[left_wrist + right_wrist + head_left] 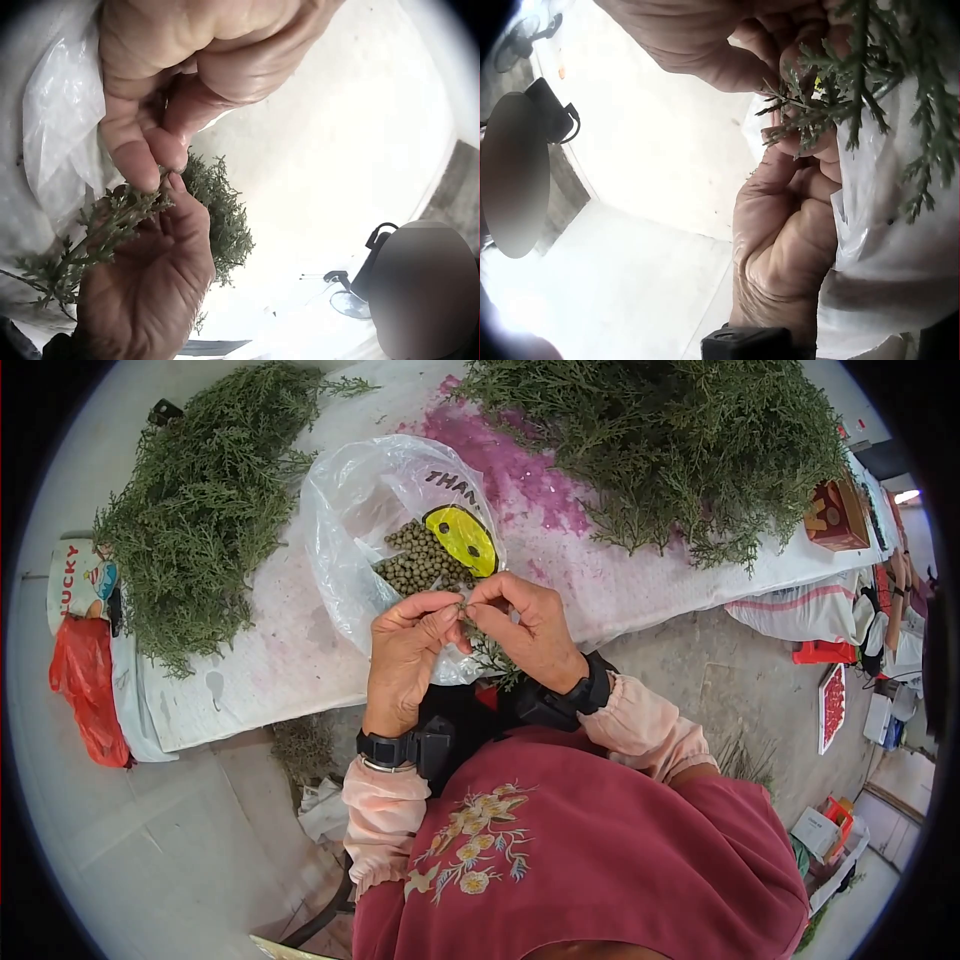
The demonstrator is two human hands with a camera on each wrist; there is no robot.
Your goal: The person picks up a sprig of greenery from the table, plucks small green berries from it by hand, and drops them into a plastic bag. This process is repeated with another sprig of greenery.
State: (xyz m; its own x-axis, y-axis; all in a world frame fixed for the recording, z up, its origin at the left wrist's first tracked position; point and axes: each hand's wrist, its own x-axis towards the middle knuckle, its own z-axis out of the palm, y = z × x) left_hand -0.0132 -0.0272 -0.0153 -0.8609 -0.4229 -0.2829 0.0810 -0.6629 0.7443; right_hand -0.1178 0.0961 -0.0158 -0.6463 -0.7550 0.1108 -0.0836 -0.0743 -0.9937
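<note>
Greenery heaps flank a person's two hands at a covered table point(300, 660), seen from above. Far left, a white bag point(75, 582) reads "LUCKY", its lower half cut off behind a red bag point(88, 685); beside them lies the left heap point(200, 500) of cut sprigs. At centre a clear plastic bag point(370, 500) holds small green-brown berries point(420, 565); its print shows only "THAN", the rest lost in a fold, above a yellow patch point(462, 538) too creased to read. Just in front of the bag, the left hand point(408, 650) and right hand point(535, 630) meet fingertip to fingertip, both pinching one small sprig point(492, 655) that hangs between and below them. The wrist views show the left thumb and forefinger pressed together on the sprig's point(112, 217) stem, the right hand's fingers curled round its foliage; what exactly sits between the tips is hidden by the fingers. Black straps circle both wrists. Right of the hands spreads the larger heap point(680, 450), with a red box point(835, 515) at its edge, its pattern too small to make out
</note>
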